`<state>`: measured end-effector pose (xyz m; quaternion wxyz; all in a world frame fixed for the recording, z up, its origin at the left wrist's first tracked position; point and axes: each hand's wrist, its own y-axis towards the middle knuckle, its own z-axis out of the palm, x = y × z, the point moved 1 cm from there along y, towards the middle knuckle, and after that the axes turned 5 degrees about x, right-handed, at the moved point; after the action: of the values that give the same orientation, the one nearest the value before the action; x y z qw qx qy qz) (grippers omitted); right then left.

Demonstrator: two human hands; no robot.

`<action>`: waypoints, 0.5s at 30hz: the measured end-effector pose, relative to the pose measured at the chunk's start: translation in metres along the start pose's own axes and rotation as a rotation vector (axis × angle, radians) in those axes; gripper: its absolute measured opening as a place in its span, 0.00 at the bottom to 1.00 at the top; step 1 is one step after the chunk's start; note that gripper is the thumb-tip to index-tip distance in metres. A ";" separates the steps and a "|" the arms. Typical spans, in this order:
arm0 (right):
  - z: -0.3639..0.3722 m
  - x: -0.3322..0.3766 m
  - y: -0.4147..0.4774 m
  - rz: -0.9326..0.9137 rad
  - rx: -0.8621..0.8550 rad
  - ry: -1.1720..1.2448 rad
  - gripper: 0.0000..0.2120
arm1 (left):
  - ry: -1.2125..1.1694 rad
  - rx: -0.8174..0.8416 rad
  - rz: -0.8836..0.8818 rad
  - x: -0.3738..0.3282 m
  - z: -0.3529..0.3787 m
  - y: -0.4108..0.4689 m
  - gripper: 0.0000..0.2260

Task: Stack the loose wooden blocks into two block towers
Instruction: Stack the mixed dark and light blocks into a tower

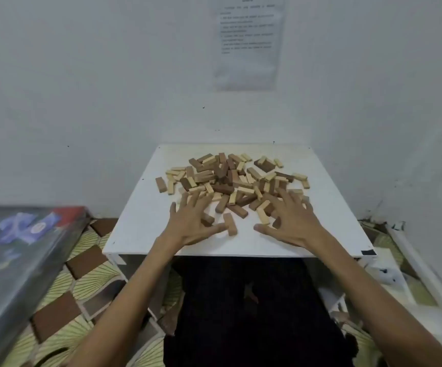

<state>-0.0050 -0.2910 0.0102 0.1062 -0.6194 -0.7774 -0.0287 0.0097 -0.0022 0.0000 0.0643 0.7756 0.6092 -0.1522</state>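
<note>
Hands spread and empty, left hand [196, 222] and right hand [295, 223] splayed over the near edge of the blocks [237, 181] heaped mid-frame on the table [140, 210], where one careless sweep could send pieces skidding off its edge.

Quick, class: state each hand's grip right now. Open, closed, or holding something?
Left hand: open, fingers spread over the wooden blocks, holding nothing.
Right hand: open, fingers spread over the wooden blocks too, holding nothing.
</note>
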 end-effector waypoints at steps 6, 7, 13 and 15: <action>0.047 -0.024 0.015 0.036 0.006 0.074 0.53 | 0.155 -0.017 -0.064 0.005 0.044 0.024 0.56; 0.049 -0.023 0.026 0.021 -0.034 0.095 0.50 | 0.143 -0.037 -0.067 0.003 0.046 0.031 0.54; 0.046 -0.019 0.053 -0.137 -0.480 0.411 0.19 | -0.012 -0.282 -0.021 -0.012 0.044 0.055 0.38; 0.036 -0.023 0.047 -0.072 -0.536 0.388 0.21 | 0.012 -0.337 -0.026 -0.003 0.042 0.052 0.44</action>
<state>0.0407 -0.2953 -0.0339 0.0844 -0.5802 -0.7289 -0.3535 0.0528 -0.0302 -0.0433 0.1879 0.7467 0.6365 -0.0441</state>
